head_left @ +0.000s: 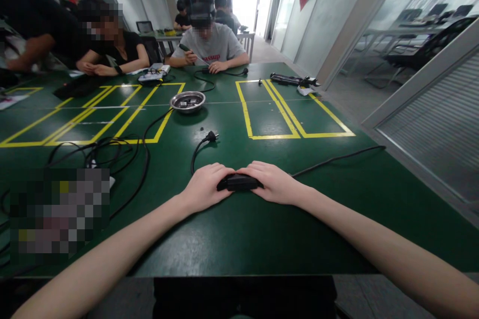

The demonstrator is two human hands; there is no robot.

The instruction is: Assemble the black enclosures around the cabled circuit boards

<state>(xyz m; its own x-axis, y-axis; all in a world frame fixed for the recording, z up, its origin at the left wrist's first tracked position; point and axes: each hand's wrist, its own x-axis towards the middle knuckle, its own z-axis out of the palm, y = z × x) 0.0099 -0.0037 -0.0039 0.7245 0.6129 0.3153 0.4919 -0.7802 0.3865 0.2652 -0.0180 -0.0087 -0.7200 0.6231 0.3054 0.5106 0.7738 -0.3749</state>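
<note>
A black power adapter [242, 182] lies near the front middle of the green table. My left hand [208, 185] grips its left end and my right hand [276, 182] its right end, fingers wrapped round it; the fingertips are partly hidden. From the left side a short cord curves up to a black mains plug [211, 136], which rests on the tabletop beyond my hands. A thin black cable [337, 159] runs from beside my right hand toward the table's right edge.
A metal bowl [187, 94] with small metal parts stands beyond the plug. Tangled black cables [144, 159] lie at left, near a blurred-out item. Yellow tape marks rectangles on the green table [224, 119]. Across it, a person [209, 42] holds a screwdriver [187, 50]. Black tools [294, 80] lie far right.
</note>
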